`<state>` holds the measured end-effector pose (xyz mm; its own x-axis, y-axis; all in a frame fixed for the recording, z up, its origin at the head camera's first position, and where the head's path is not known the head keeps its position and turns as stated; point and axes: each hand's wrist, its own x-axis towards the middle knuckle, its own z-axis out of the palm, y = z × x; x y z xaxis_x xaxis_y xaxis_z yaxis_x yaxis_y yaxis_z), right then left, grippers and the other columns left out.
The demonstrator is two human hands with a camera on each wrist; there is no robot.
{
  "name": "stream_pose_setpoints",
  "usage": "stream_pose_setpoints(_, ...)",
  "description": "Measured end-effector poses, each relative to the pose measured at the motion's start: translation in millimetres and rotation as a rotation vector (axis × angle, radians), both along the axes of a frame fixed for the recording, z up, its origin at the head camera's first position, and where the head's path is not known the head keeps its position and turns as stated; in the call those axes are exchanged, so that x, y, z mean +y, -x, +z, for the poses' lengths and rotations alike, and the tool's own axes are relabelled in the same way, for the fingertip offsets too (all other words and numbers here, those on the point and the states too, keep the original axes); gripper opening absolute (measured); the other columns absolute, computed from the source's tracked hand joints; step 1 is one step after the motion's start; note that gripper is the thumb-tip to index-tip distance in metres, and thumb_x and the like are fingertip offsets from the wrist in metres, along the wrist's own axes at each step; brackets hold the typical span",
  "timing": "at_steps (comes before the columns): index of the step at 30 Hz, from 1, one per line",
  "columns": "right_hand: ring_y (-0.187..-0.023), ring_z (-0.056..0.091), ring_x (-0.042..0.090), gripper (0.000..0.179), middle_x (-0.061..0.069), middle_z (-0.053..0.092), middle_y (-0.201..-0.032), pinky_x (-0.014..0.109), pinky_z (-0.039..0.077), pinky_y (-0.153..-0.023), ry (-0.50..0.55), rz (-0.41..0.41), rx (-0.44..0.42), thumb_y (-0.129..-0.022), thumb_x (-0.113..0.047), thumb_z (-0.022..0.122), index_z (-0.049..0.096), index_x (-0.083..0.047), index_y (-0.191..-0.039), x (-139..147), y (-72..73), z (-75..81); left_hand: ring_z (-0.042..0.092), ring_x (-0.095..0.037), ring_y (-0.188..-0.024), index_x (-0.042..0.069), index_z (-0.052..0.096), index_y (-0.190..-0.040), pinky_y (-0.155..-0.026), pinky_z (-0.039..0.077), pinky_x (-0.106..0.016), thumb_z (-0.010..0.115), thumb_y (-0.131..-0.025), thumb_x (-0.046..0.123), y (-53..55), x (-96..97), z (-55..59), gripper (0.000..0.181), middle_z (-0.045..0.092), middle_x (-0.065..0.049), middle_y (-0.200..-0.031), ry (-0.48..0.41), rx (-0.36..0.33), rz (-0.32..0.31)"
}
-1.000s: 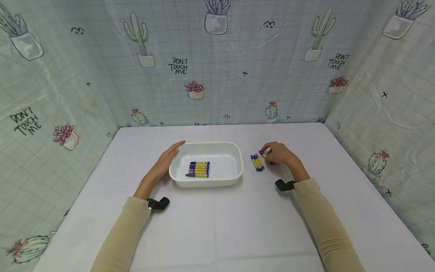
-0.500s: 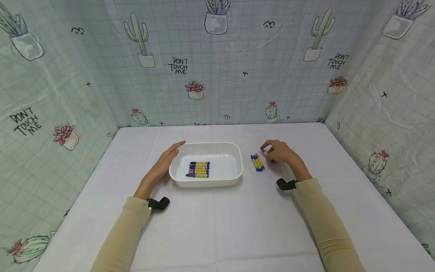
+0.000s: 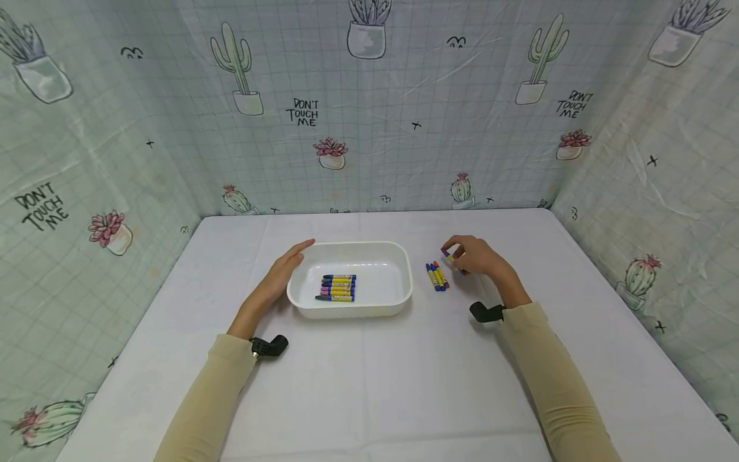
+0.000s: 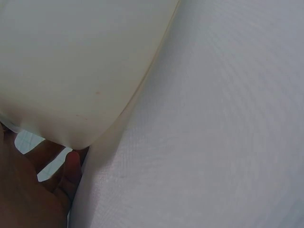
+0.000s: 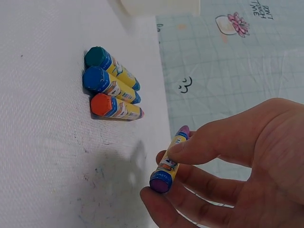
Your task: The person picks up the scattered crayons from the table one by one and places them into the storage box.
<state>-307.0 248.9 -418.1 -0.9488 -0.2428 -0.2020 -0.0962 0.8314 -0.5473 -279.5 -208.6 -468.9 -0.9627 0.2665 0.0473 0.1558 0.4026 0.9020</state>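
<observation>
My left hand [image 3: 279,273] rests against the left end of a white tray [image 3: 350,313], its fingers stretched along the rim in the head view. Its fingers show partly behind the tray wall [image 4: 71,71] in the left wrist view. Inside the tray lies a stack of several crayons [image 3: 338,290] with yellow and blue wrappers. Between thumb and fingers, my right hand [image 3: 478,256] pinches a purple crayon [image 5: 167,164] just above the table. Beside it lie three more crayons in a row: green [image 5: 111,65], blue [image 5: 111,86] and orange [image 5: 116,108].
A white cloth [image 3: 364,385] covers the table. Behind and along both sides hangs a cactus-print curtain [image 3: 392,160]. Each wrist wears a black camera, such as the one on the right wrist [image 3: 485,313].
My right hand has lifted the purple crayon and drawn it slightly up and away from the other three. The left hand and tray stay put.
</observation>
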Motion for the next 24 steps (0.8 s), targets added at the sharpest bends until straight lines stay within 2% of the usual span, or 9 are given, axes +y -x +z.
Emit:
stream_pose_setpoints(7,-0.095,0.068,0.03,0.044,0.027,0.064,-0.129,0.04,0.062,-0.083,-0.003,-0.003,0.015,-0.096,-0.007,0.061,0.059,-0.008,-0.14,-3.8,-1.8,4.2,0.02,-0.032,-0.161,0.03,0.033,-0.163,-0.129,0.018,-0.06,0.028,-0.114,0.039,1.0,-2.0,-1.7,0.05,0.025,-0.002,-0.173,0.002,0.008,0.006)
stream_pose_setpoints(11,-0.098,0.068,0.032,0.046,0.027,0.064,-0.13,0.039,0.063,-0.083,0.006,0.0,0.019,-0.096,-0.006,0.061,0.059,-0.009,-0.141,-5.8,-2.8,6.2,0.02,-0.032,-0.161,0.029,0.033,-0.163,-0.129,0.018,-0.06,0.028,-0.114,0.039,2.0,-3.0,-3.1,0.051,0.025,-0.002,-0.173,0.003,0.009,0.005)
stream_pose_setpoints(19,-0.097,0.07,0.033,0.047,0.028,0.065,-0.128,0.037,0.063,-0.076,0.049,0.037,0.053,-0.094,-0.003,0.059,0.058,-0.006,-0.14,-9.4,-5.6,13.3,0.024,-0.033,-0.159,0.031,0.033,-0.163,-0.128,0.022,-0.059,0.028,-0.114,0.037,2.2,-2.2,-2.4,0.05,0.027,-0.003,-0.172,-0.003,0.007,-0.007)
stream_pose_setpoints(24,-0.097,0.072,0.035,0.048,0.028,0.065,-0.129,0.038,0.063,-0.077,0.044,0.076,0.069,-0.093,-0.004,0.057,0.058,-0.006,-0.141,-17.2,-5.8,23.3,0.025,-0.032,-0.159,0.033,0.033,-0.163,-0.128,0.021,-0.059,0.029,-0.114,0.04,2.6,-2.2,-1.6,0.05,0.028,-0.002,-0.171,-0.014,0.004,-0.009)
